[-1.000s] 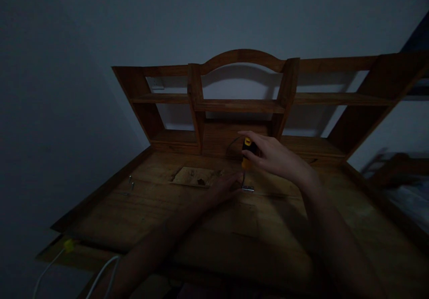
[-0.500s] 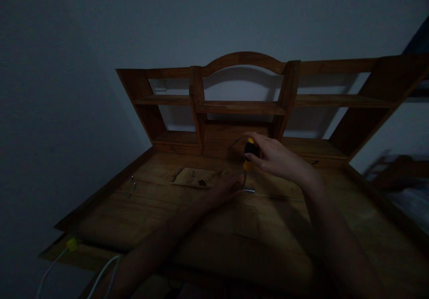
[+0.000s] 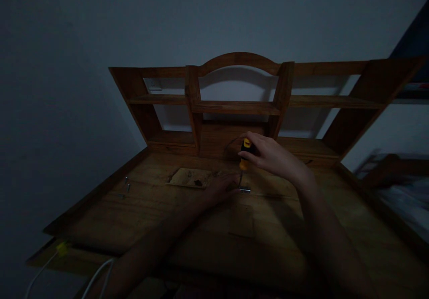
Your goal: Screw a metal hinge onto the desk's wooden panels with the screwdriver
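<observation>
My right hand is wrapped round the black and yellow handle of a screwdriver, which stands upright with its tip on a small metal plate on the wooden desk top. My left hand rests on the wood just left of the plate, its fingertips close to the screwdriver shaft. In the dim light I cannot make out whether those fingers pinch anything. A shallow pale rectangular recess lies in the desk surface to the left of that hand.
A wooden hutch with shelves and an arched top stands at the back of the desk against a grey wall. A few loose screws lie at the desk's left edge. White cables with a yellow plug hang at the lower left. The room is dark.
The view has shifted slightly. Both hands and the screwdriver stay at the same spot on the metal plate.
</observation>
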`<control>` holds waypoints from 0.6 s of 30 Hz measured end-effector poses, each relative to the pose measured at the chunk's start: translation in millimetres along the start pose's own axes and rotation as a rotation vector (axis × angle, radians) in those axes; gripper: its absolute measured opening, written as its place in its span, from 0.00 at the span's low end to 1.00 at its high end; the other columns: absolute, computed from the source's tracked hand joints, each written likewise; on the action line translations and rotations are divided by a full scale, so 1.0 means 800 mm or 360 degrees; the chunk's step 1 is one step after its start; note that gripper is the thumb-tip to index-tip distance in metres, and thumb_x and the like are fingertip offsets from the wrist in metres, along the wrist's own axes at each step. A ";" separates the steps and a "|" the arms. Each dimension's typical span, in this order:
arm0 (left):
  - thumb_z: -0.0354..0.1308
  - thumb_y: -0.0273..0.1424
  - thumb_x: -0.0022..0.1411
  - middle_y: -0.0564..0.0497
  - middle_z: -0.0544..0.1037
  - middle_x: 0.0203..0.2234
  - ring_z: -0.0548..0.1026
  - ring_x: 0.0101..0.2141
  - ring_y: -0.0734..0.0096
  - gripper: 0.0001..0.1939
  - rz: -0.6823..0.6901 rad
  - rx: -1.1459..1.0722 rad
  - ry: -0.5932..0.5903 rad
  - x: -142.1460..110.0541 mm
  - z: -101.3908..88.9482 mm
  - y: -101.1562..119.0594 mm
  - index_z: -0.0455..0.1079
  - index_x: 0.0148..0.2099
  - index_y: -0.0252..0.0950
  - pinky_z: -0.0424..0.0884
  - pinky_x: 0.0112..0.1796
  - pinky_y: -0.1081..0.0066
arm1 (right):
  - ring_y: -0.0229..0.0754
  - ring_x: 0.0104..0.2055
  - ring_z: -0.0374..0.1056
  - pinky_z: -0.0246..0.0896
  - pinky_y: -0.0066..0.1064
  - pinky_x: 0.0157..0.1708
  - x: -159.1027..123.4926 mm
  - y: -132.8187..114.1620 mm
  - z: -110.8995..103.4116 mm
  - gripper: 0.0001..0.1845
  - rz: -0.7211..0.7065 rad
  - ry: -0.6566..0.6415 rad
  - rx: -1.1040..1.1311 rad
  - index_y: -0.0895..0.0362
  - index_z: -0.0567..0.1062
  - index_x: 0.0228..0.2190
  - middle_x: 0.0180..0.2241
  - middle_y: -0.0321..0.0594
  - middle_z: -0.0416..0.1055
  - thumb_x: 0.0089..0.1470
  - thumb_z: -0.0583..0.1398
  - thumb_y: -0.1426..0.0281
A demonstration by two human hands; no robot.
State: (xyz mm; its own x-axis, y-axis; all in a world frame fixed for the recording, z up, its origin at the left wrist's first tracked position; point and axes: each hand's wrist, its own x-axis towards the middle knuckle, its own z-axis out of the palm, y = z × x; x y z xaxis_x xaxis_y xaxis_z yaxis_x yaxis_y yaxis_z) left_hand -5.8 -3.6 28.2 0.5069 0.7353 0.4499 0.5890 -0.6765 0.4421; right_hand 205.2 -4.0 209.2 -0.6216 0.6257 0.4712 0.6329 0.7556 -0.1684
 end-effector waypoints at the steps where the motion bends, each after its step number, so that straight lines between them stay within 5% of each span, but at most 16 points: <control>1: 0.59 0.38 0.66 0.48 0.75 0.51 0.72 0.51 0.62 0.19 0.0005 0.0017 -0.0015 0.000 0.000 -0.001 0.66 0.57 0.41 0.69 0.52 0.61 | 0.51 0.46 0.71 0.64 0.38 0.44 0.000 -0.001 0.000 0.19 0.0024 -0.0002 -0.0028 0.55 0.67 0.50 0.45 0.47 0.73 0.62 0.57 0.58; 3: 0.59 0.39 0.66 0.48 0.76 0.48 0.73 0.49 0.62 0.16 0.0041 0.0050 -0.0039 0.000 -0.001 -0.003 0.69 0.53 0.40 0.69 0.51 0.62 | 0.51 0.42 0.72 0.64 0.37 0.40 0.000 -0.004 0.000 0.22 0.0081 0.0000 -0.0062 0.56 0.68 0.49 0.41 0.46 0.74 0.61 0.56 0.55; 9: 0.58 0.39 0.67 0.48 0.76 0.44 0.73 0.47 0.64 0.13 0.0149 0.0094 0.0007 0.001 -0.004 -0.003 0.72 0.49 0.38 0.69 0.48 0.66 | 0.48 0.49 0.71 0.62 0.38 0.49 -0.001 0.000 -0.006 0.32 0.0030 -0.0057 0.0126 0.56 0.56 0.64 0.55 0.49 0.69 0.62 0.56 0.63; 15: 0.55 0.39 0.68 0.49 0.76 0.44 0.73 0.46 0.66 0.12 0.0151 0.0082 -0.0055 0.003 -0.007 0.001 0.73 0.48 0.39 0.69 0.48 0.65 | 0.48 0.39 0.72 0.62 0.34 0.38 0.004 -0.002 -0.002 0.17 0.0083 0.0051 -0.0045 0.55 0.69 0.45 0.38 0.43 0.75 0.62 0.56 0.56; 18: 0.55 0.39 0.68 0.49 0.76 0.44 0.73 0.46 0.65 0.12 0.0151 0.0094 -0.0052 0.003 -0.006 -0.001 0.74 0.48 0.40 0.69 0.48 0.65 | 0.47 0.38 0.71 0.62 0.35 0.36 0.005 -0.004 -0.002 0.17 0.0097 0.0064 -0.0082 0.55 0.70 0.43 0.39 0.44 0.75 0.61 0.56 0.56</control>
State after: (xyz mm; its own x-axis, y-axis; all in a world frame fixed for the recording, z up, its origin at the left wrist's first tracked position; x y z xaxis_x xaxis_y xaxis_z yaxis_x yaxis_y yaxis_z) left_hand -7.9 -2.0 32.4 0.5822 0.6695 0.4614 0.5728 -0.7405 0.3516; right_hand 201.8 -4.3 213.2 -0.5628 0.6610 0.4963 0.6925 0.7049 -0.1535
